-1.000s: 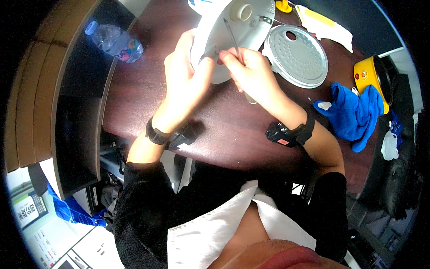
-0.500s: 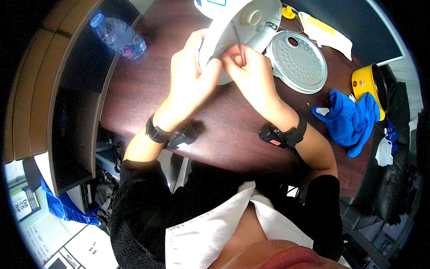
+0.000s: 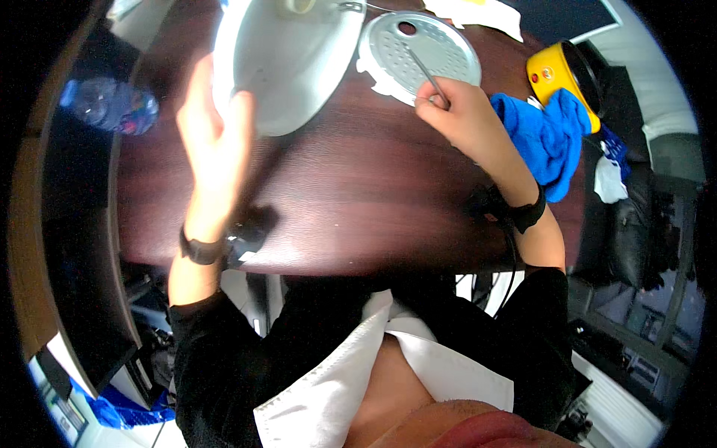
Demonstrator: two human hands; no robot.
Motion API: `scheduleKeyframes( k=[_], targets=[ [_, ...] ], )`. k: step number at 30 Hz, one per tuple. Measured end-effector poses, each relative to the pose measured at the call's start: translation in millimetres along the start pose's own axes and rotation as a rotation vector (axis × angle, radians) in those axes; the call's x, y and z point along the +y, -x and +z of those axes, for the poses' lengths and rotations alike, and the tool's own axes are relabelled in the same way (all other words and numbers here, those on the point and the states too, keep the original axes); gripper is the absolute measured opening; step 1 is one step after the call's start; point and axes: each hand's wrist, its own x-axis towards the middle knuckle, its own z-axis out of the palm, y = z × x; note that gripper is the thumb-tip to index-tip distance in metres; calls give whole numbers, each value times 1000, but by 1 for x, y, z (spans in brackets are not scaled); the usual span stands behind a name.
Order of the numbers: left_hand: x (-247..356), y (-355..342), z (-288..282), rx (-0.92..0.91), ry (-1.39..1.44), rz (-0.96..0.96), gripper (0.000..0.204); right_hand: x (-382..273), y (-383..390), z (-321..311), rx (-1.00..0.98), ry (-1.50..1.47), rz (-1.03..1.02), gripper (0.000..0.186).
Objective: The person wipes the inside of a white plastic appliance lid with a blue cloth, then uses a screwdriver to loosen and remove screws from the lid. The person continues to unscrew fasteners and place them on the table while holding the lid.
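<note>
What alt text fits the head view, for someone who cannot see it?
A person's left hand holds a white rounded casing by its edge, while the right hand holds a thin rod near a grey perforated lid on a dark table. To the right are a blue cloth and a yellow pot; at far left, a plastic bottle.

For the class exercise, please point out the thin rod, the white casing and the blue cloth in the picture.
Thin rod (image 3: 426, 72): head view, middle of its exposed shaft.
White casing (image 3: 295, 71): head view, its hollow inner face.
Blue cloth (image 3: 544, 134): head view, middle of its bunched folds.
</note>
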Motion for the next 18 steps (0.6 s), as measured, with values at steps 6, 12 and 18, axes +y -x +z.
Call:
scheduleKeyframes(
  k=[6,12,18],
  targets=[
    [-1,-3,2,47,-128,-11,32,60,28,-24,-47,178,212,22],
    [-4,-1,0,36,20,-56,30,74,27,-18,21,230,295,27],
    [0,-3,-1,20,-23,-32,33,53,29,-16,60,-43,291,26]
  ],
)
